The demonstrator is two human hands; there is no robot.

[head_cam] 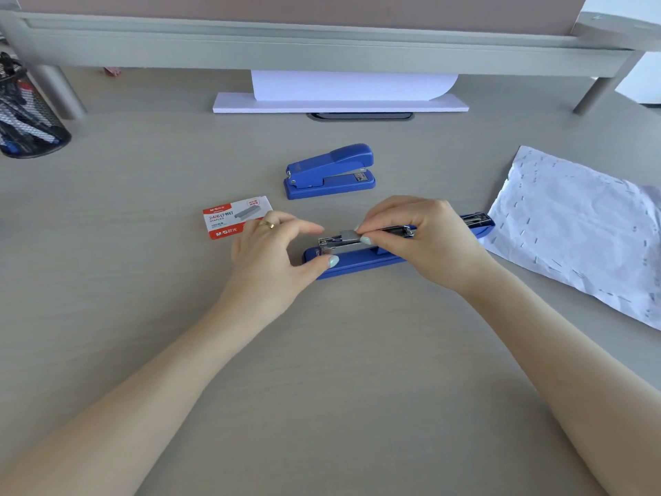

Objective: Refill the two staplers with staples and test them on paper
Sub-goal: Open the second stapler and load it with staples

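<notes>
A blue stapler [357, 263] lies in the middle of the desk with its top swung open to the right, the metal staple channel exposed. My right hand [422, 238] pinches a short grey strip of staples [349, 235] and holds it on the channel. My left hand [272, 252] steadies the stapler's left end, thumb pressed on the blue base. A second blue stapler [329, 171] stands closed behind it, untouched. The red and white staple box [234, 216] lies at the left, partly behind my left hand. A crumpled white sheet [579, 230] full of staples lies at the right.
A thick stack of white paper [339, 103] with a curled sheet on top sits at the back under a grey shelf [322, 48]. A black mesh pen holder [28, 112] stands at the far left. A dark cable slot [359, 116] is set in the desk.
</notes>
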